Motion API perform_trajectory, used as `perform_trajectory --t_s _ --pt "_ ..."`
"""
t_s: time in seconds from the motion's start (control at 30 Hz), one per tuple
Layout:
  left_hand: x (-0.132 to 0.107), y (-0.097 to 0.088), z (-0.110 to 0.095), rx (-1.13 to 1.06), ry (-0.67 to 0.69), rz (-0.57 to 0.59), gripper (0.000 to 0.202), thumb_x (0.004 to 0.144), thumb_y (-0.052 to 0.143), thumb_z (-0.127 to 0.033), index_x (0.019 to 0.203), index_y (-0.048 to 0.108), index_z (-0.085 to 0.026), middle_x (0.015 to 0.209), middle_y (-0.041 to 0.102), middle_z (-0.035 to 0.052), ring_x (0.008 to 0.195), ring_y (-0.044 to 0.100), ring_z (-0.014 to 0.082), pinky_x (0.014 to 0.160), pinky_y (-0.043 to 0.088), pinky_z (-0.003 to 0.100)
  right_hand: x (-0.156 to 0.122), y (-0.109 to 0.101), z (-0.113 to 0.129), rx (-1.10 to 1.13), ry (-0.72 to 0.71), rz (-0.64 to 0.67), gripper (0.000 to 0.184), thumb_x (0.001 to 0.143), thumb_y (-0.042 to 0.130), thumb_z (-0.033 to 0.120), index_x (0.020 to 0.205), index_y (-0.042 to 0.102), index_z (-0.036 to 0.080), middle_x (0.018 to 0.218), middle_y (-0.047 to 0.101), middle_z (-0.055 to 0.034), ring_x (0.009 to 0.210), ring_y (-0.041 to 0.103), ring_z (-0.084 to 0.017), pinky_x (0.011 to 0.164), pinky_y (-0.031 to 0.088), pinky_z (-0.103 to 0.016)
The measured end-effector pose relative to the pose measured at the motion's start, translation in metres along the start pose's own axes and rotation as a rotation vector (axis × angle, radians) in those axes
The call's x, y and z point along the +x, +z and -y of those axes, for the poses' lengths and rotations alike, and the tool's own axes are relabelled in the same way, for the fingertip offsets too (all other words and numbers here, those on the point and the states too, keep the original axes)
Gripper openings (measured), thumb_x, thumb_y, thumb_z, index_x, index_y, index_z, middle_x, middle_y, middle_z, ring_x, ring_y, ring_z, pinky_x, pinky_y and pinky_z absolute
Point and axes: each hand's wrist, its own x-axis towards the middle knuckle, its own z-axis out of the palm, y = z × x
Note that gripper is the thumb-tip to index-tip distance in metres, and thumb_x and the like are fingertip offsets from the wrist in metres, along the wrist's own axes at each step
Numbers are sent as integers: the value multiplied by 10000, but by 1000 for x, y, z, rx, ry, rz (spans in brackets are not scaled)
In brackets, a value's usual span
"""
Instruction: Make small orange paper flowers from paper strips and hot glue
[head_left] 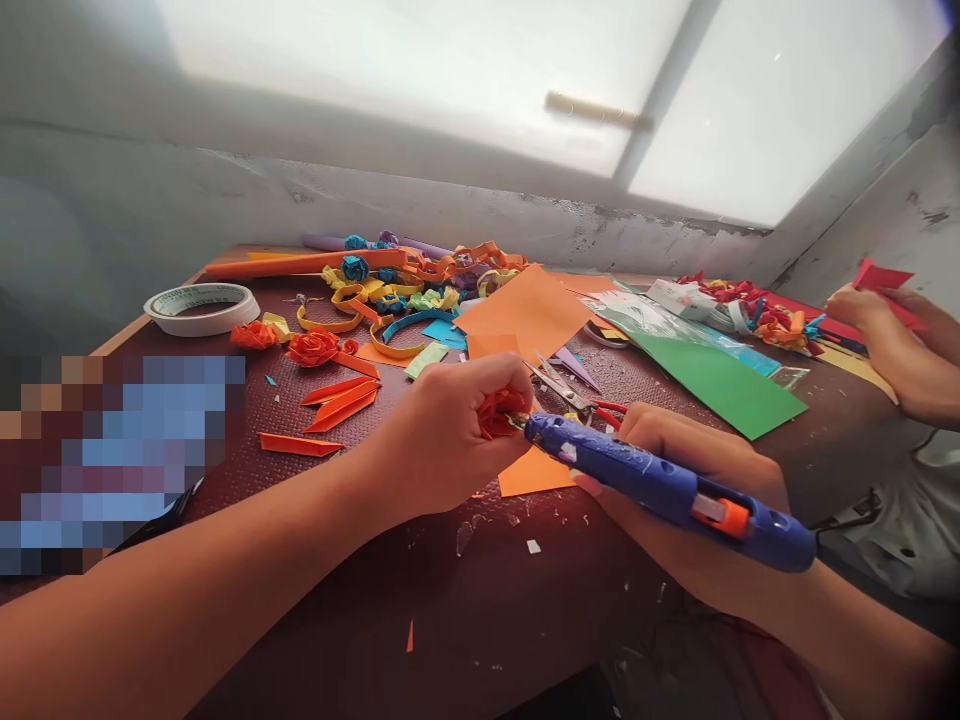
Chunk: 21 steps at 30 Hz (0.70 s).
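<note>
My left hand (457, 430) is closed around a red-orange paper flower (495, 415), much of it hidden by the fingers. A blue glue gun (622, 470) lies in the grip of my right hand (697, 470), its nozzle pointing left and meeting the flower or just beside it. Behind the nozzle, scissors (559, 385) with red handles rest on the table. Left of my left hand are folded orange paper strips (341, 403) and a finished-looking orange paper flower (313, 347).
A roll of white tape (201, 308) sits at the left. Orange sheets (525, 310), a green sheet (712, 375) and coloured paper loops (409, 330) cover the table's back. At far right, another person's hands (870, 310) hold red paper. Scraps dot the dark table (420, 590).
</note>
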Motion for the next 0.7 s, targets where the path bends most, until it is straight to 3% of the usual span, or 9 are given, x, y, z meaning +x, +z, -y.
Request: perform_trajectory --t_s 0.23,0.7 --pt "-1 -1 0 -17 -12 10 177 680 613 -10 727 556 -171 620 458 -95 547 369 48 512 332 171 1 2 0 22 -3 26 245 855 705 89 768 508 206 722 517 28 628 466 -115 582 365 -275" --pt "-1 -1 2 -7 5 15 168 723 637 -40 739 546 -180 648 500 -84 568 415 54 509 346 173 2 3 0 -7 2 14 262 856 713 112 753 492 208 702 512 33 616 460 -112 580 374 -263"
